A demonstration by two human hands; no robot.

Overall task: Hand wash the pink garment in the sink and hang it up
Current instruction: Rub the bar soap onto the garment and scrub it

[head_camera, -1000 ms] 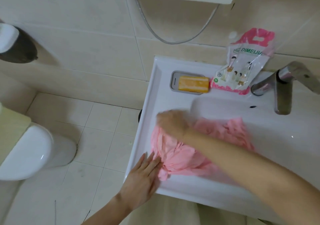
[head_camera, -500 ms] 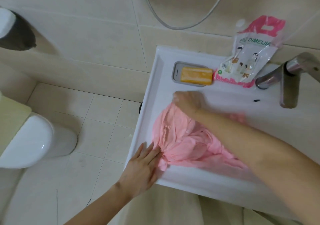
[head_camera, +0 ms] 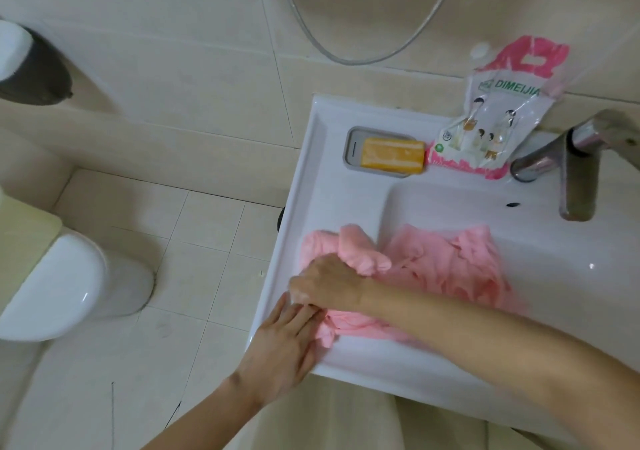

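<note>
Nearest, the left hand (head_camera: 284, 342) lies flat with its fingers straight. It pins the edge of the crumpled pink cloth garment (head_camera: 450, 269) to the ledge of the white ceramic sink (head_camera: 332, 200). Just beyond, the right hand (head_camera: 329, 283) clutches a bunched fold, and the rest spills into the basin to its right. Farther off lies an orange rectangular soap bar (head_camera: 393, 156). This looks like scrubbing, and next calls for rubbing the fold over the pinned cloth.

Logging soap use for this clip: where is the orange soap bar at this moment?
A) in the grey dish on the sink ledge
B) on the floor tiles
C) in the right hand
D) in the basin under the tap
A: the orange soap bar lies in the grey dish on the sink ledge, while the left hand and right hand are on the pink garment.
</note>
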